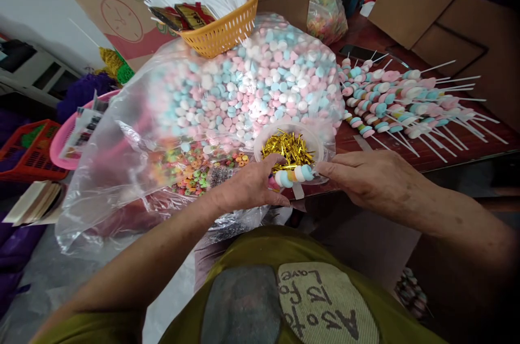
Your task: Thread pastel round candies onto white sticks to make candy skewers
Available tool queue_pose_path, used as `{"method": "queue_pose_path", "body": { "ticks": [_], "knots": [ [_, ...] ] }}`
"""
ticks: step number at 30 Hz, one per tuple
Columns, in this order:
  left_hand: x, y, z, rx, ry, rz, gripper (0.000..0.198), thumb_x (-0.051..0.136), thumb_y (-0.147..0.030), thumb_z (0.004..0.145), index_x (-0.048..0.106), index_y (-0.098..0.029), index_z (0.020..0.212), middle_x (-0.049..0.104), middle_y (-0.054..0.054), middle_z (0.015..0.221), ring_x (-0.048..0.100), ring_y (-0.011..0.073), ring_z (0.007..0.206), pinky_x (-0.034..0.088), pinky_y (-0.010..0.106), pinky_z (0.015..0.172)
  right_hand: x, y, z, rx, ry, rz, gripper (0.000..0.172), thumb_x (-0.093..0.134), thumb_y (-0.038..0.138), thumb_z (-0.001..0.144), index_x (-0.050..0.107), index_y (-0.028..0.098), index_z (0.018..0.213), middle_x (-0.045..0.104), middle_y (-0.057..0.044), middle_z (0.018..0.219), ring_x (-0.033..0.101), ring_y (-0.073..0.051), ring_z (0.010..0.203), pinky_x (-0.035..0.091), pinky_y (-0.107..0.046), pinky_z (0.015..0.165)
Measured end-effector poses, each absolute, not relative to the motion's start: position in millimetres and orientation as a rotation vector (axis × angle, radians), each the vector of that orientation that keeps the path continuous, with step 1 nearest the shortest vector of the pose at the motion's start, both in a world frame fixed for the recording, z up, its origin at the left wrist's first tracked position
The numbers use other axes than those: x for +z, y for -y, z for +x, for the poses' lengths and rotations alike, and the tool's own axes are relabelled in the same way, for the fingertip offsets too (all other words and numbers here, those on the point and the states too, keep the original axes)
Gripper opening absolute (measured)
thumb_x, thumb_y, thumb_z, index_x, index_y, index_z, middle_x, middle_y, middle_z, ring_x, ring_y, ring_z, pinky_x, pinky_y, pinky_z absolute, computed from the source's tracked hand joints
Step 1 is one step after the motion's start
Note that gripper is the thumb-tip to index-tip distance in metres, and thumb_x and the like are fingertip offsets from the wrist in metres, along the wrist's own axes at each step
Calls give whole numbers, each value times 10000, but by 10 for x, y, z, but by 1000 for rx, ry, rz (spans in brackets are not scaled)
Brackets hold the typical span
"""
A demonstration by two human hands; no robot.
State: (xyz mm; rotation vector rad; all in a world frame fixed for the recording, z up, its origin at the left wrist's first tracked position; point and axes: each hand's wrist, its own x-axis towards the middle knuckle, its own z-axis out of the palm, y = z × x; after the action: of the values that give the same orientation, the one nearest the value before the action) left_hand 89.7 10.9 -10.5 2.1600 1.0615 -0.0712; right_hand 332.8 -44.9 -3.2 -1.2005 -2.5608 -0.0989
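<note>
My left hand is closed around a candy skewer threaded with blue, white and orange-brown pieces; its lower end is hidden in the fingers. At the skewer's blue tip, the fingers of my right hand are pressed together, and whatever they pinch is hidden. Just behind both hands is a clear round tub of short gold twist ties. A big clear bag of pink, white and blue marshmallows lies beyond it. Colourful ring-shaped sweets lie left of my left hand.
Finished candy skewers are piled on the table at the right, white sticks pointing outward. An orange basket of white sticks sits atop the marshmallow bag. Cardboard boxes stand behind. A pink basin is at the left.
</note>
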Motion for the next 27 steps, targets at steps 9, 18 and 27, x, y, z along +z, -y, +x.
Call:
{"method": "queue_pose_path", "body": {
  "ticks": [9,18,27],
  "knots": [
    [7,-249,1005,-33,-813,1997,1003,825,-331,584,300,-194,1428,533,157,1304,570,299,1128,500,368,853,-248,456,3238,-416,2545,-988,281,389,86,873,652,150,950,682,-50,760,603,-154,643,442,-257,565],
    [-107,-416,611,-390,-513,1323,287,725,-312,710,590,-180,927,638,-17,641,619,136,593,514,281,607,-248,458,3445,-179,2442,-1183,322,394,169,886,667,249,1037,721,-45,916,661,-195,797,512,-301,661],
    [-145,-194,802,-145,-1190,2154,289,642,-401,787,614,-182,973,662,41,866,599,180,789,449,279,680,-107,482,3298,-192,2632,-1434,294,406,90,794,657,201,899,681,-33,770,582,-153,624,283,-245,484]
  ]
}}
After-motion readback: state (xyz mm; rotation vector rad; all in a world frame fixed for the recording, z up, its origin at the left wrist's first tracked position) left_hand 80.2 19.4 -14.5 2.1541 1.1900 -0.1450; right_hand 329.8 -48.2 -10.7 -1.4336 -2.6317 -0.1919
